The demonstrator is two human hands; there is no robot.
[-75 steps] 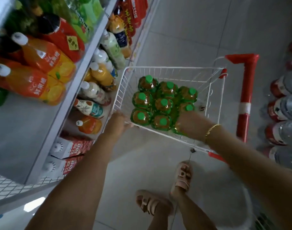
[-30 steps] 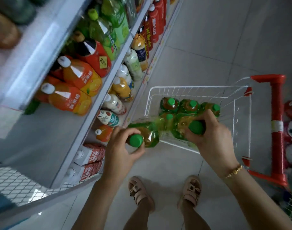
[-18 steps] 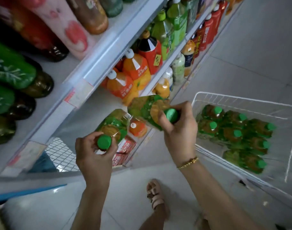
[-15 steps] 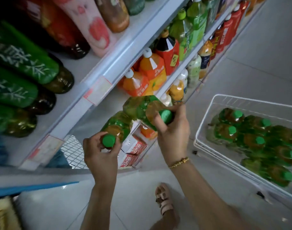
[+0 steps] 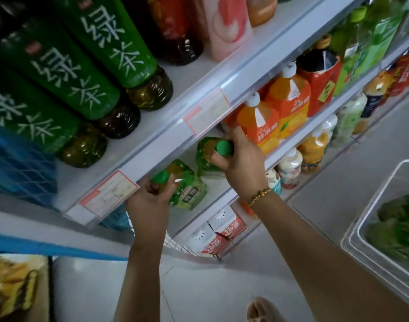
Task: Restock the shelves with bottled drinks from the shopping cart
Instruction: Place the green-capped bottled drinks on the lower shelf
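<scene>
Both hands are closed on green-capped bottles at their necks. The left hand (image 5: 150,201) is wrapped around the neck of the left bottle (image 5: 187,187), its cap showing just above the thumb; the right hand (image 5: 240,163) is clamped likewise on the right bottle (image 5: 204,156), at about one o'clock from the first. Each bottle is carried bottom-first into the open bay of the middle shelf (image 5: 292,138), under the lip of the upper shelf (image 5: 199,98). Whether either base is yet resting on the shelf board cannot be told; both are tilted.

It is judged that the step is best done by lowering each base flat onto the board before the grip is loosened, since a tall bottle let go while tilted is likely to topple. The right bottle should be slid in first and stood just beside the orange juice bottles (image 5: 275,112), which stand at two o'clock from the right hand and close to its knuckles; a nudge there could knock that row. The left bottle can then be set beside it, label turned outward. Care is needed that the caps clear the price-tag strip (image 5: 206,112) overhead.

More green-capped bottles remain in the shopping cart (image 5: 366,233) at four o'clock, blurred, so the restocking is judged to be far from finished.
</scene>
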